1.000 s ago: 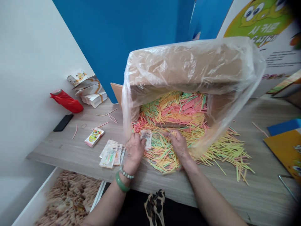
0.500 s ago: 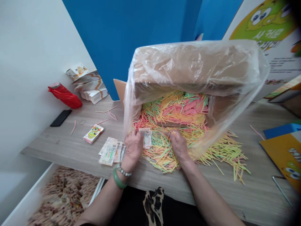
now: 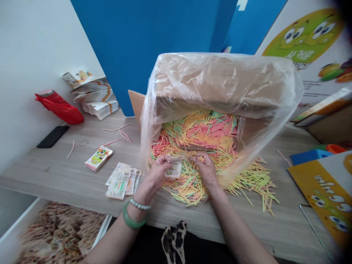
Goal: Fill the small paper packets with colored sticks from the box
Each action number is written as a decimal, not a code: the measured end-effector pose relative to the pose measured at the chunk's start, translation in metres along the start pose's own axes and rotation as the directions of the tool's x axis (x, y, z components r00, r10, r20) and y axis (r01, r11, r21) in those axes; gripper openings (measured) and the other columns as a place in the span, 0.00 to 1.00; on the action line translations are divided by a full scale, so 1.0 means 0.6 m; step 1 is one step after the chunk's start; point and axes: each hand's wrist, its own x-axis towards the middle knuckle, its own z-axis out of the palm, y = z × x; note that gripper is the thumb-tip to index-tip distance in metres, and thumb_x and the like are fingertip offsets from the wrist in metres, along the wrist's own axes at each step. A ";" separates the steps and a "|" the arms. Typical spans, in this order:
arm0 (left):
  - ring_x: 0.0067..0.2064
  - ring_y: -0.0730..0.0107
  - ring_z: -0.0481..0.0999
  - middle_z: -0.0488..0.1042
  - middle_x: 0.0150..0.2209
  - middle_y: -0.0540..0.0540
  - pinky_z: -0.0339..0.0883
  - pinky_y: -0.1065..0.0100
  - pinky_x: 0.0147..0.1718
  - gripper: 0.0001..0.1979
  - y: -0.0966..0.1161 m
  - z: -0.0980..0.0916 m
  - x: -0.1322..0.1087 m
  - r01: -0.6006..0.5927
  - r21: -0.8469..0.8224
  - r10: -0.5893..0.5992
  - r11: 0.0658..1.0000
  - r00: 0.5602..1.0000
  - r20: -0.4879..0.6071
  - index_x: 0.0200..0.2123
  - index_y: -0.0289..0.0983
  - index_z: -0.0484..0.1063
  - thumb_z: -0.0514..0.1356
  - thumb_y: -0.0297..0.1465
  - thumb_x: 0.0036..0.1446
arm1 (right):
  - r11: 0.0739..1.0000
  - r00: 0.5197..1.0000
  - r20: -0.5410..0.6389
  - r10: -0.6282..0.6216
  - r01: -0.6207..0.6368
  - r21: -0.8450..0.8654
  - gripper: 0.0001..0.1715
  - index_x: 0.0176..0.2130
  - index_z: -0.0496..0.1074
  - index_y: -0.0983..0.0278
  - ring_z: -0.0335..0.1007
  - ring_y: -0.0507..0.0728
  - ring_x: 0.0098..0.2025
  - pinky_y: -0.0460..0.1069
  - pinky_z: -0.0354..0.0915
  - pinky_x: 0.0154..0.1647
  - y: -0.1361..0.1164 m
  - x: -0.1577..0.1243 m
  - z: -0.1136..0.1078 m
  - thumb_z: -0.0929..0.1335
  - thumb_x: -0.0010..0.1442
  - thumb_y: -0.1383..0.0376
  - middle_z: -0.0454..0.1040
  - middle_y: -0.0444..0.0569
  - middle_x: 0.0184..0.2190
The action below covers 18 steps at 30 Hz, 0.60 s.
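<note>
A cardboard box (image 3: 220,79) lined with a clear plastic bag (image 3: 150,110) opens toward me. Thin coloured sticks (image 3: 189,190) fill it and spill onto the tabletop. My left hand (image 3: 158,170) is closed in a pinch on translucent film, seemingly the bag's front edge. To its right, my right hand (image 3: 206,168) is closed too, at the other end of that film. Yellowish bits show at its fingertips, too small to make out surely. A printed clear sachet (image 3: 173,170) rests on the sticks beside my left fingers. Several similar sachets (image 3: 121,183) lie left of that hand.
Left on the table (image 3: 68,179) are a small printed card pack (image 3: 99,157), loose sticks, a black phone-like slab (image 3: 52,136), a red bundle (image 3: 59,108) and stacked flat cartons (image 3: 99,104). An open drawer (image 3: 60,234) lies below. Printed yellow board (image 3: 327,194) stands right.
My left hand has shifted and its fingers now point more to the right, nearer my right hand. Both hands keep hold of the film. The view has turned slightly to the right.
</note>
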 end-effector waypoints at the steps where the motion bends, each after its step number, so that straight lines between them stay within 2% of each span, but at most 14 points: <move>1: 0.24 0.79 0.67 0.68 0.23 0.55 0.63 0.75 0.25 0.12 -0.003 0.002 0.000 -0.018 0.011 0.018 1.000 1.000 0.000 0.23 0.36 0.64 0.66 0.23 0.37 | 1.000 1.000 0.006 0.005 -0.005 0.010 0.14 0.40 0.69 0.59 0.74 0.60 0.41 0.55 0.68 0.47 0.000 -0.001 0.000 0.69 0.55 0.56 0.80 0.47 0.36; 4: 0.25 0.79 0.67 0.66 0.24 0.56 0.65 0.74 0.27 0.12 -0.006 0.010 -0.004 -0.020 0.038 0.017 0.999 0.998 0.053 0.23 0.37 0.62 0.65 0.23 0.39 | 0.999 1.000 0.017 -0.003 0.004 -0.037 0.11 0.38 0.69 0.59 0.74 0.60 0.40 0.55 0.67 0.47 0.002 -0.003 -0.001 0.67 0.57 0.56 0.79 0.46 0.34; 8: 0.32 0.71 0.76 0.75 0.30 0.51 0.72 0.67 0.35 0.11 0.003 0.023 -0.009 0.036 -0.024 -0.032 0.999 0.990 0.138 0.33 0.37 0.70 0.65 0.24 0.43 | 0.986 0.999 -0.012 -0.046 0.043 -0.161 0.09 0.37 0.70 0.59 0.72 0.60 0.41 0.56 0.65 0.49 -0.003 -0.010 -0.003 0.65 0.59 0.58 0.79 0.48 0.36; 10: 0.34 0.68 0.78 0.77 0.31 0.48 0.73 0.65 0.37 0.10 0.007 0.029 -0.009 0.064 -0.038 -0.057 0.997 0.987 0.151 0.34 0.36 0.73 0.65 0.24 0.44 | 0.989 0.997 -0.037 -0.069 0.064 -0.136 0.09 0.38 0.70 0.59 0.73 0.60 0.44 0.56 0.65 0.51 -0.011 -0.014 -0.003 0.64 0.60 0.58 0.80 0.49 0.39; 14: 0.32 0.69 0.77 0.79 0.32 0.46 0.73 0.65 0.37 0.08 0.006 0.039 -0.004 0.105 -0.065 -0.095 0.992 0.985 0.142 0.33 0.35 0.76 0.67 0.27 0.46 | 0.995 0.989 -0.111 -0.096 0.099 0.029 0.09 0.40 0.68 0.59 0.76 0.60 0.47 0.57 0.66 0.54 -0.022 -0.012 -0.006 0.65 0.61 0.58 0.80 0.50 0.40; 16: 0.30 0.70 0.76 0.79 0.30 0.47 0.73 0.66 0.35 0.10 0.001 0.043 0.000 0.121 -0.115 -0.102 0.986 0.983 0.153 0.33 0.35 0.77 0.69 0.31 0.46 | 0.996 0.995 -0.059 -0.076 0.078 0.035 0.10 0.42 0.68 0.59 0.77 0.60 0.45 0.57 0.67 0.52 -0.019 -0.007 -0.010 0.65 0.61 0.57 0.81 0.49 0.38; 18: 0.28 0.71 0.75 0.78 0.29 0.48 0.72 0.67 0.33 0.14 -0.005 0.045 0.003 0.142 -0.140 -0.120 0.980 0.980 0.158 0.33 0.34 0.77 0.72 0.35 0.44 | 0.997 0.998 0.045 -0.044 0.047 -0.068 0.11 0.40 0.69 0.59 0.76 0.61 0.42 0.57 0.67 0.49 -0.012 -0.002 -0.015 0.66 0.60 0.57 0.81 0.48 0.36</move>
